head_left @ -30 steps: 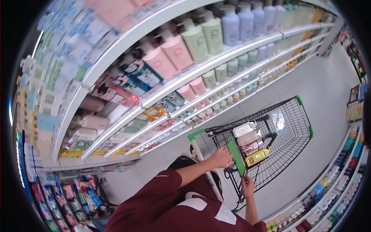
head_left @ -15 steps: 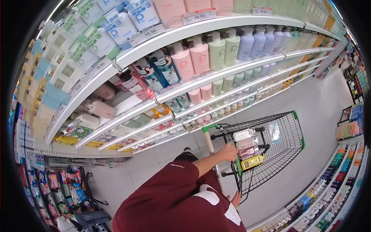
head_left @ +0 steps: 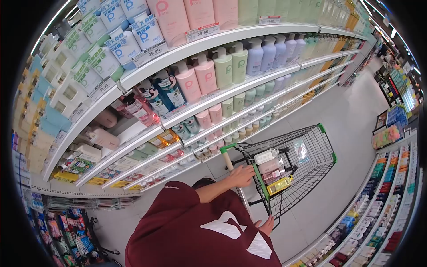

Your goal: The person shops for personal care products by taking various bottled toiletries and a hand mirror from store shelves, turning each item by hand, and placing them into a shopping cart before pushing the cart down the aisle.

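Observation:
A black wire shopping cart [head_left: 307, 178] with green corners stands in front of me, its pale handle bar [head_left: 227, 161] on my side. My left hand [head_left: 241, 176] lies over the handle, fingers stretched toward the cart's green back rim [head_left: 262, 189]. Near the handle's lower end, my right hand [head_left: 267, 225] has its fingers extended and thumb apart, beside the cart's back corner. In the cart's raised rear section lie a white bottle [head_left: 266, 156], a pale pink pack [head_left: 269, 167], a pink-red bottle [head_left: 272, 176] and a yellow bottle [head_left: 279, 185]. A clear plastic package [head_left: 301, 150] lies farther forward.
Shelves [head_left: 195, 104] on the left hold pink pump bottles [head_left: 188, 82], purple pump bottles [head_left: 255, 57] and white-blue tubs [head_left: 147, 32]. Another curved shelf [head_left: 369, 213] of small packages runs along the right. Grey tiled floor [head_left: 356, 111] extends down the aisle between them.
My left hand has drawn back from the cart's rear rim onto the handle, its closed fingers straightening. The view has shifted, so cart and shelves sit farther left.

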Demonstrator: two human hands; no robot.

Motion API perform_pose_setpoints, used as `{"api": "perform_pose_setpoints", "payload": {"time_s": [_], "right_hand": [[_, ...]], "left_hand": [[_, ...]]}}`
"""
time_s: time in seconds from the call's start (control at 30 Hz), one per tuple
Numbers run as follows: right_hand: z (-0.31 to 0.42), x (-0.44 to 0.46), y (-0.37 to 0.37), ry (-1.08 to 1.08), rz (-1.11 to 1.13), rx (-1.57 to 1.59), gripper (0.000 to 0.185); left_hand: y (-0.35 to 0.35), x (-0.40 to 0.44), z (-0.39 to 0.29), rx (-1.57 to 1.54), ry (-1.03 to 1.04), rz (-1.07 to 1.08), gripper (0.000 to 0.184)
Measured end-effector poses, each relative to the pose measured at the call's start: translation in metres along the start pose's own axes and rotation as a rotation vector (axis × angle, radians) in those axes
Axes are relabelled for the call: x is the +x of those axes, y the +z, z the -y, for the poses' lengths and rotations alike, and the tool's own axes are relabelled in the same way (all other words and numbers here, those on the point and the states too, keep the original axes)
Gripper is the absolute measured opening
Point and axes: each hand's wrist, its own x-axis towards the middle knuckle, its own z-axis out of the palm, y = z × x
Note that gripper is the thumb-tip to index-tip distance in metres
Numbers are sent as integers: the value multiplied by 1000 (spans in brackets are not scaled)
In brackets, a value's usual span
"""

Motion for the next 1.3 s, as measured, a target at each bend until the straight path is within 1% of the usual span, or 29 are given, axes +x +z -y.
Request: {"api": "perform_pose_setpoints", "payload": {"time_s": [0.13,0.17,0.27,0.4,0.53,0.6,0.63,0.7,0.83,0.9,0.93,1.0,1.03,1.1,1.13,1.2,1.23,1.27,1.3], "right_hand": [[6,8,1,-14,-17,-3,64],[4,10,3,-12,-23,6,63],[16,18,0,26,-48,2,61],[26,30,-5,20,-86,36,57],[36,44,-10,37,-101,50,56],[39,51,-10,74,-110,74,54],[42,56,-11,79,-115,71,54],[46,64,-13,97,-93,104,51],[44,81,-5,76,-75,76,50],[41,90,0,29,-92,79,50],[40,93,1,27,-92,71,50],[43,111,-4,49,-86,138,45],[46,119,-8,44,-89,125,45],[60,142,-11,160,-156,206,39],[67,157,-13,148,-158,200,39],[87,191,-15,-25,-282,276,35],[103,210,-22,-35,-233,309,35],[121,228,-28,-99,-222,365,33],[141,245,-37,-153,-157,410,32]], "left_hand": [[-10,11,4,-64,-46,51,36],[-7,14,7,-44,-27,-9,35],[-9,24,11,-65,-7,-55,34],[-8,41,19,-49,28,-98,33],[-13,57,27,-77,54,-141,33],[-12,65,28,-102,77,-250,20],[-14,71,30,-105,84,-250,20],[-14,81,36,-87,36,-155,31],[-11,101,48,-136,57,-199,27],[-13,111,52,-112,122,-245,22],[-15,113,53,-120,120,-249,22],[-20,123,52,-128,67,-201,20],[-18,130,56,-118,102,-191,21],[-15,138,58,-134,94,-189,21],[-12,141,59,-140,86,-178,21],[-7,149,62,-118,104,-194,23],[-4,154,61,-114,96,-136,25],[-2,158,60,-107,86,-80,26],[-2,159,59,-121,87,-87,29]]}}
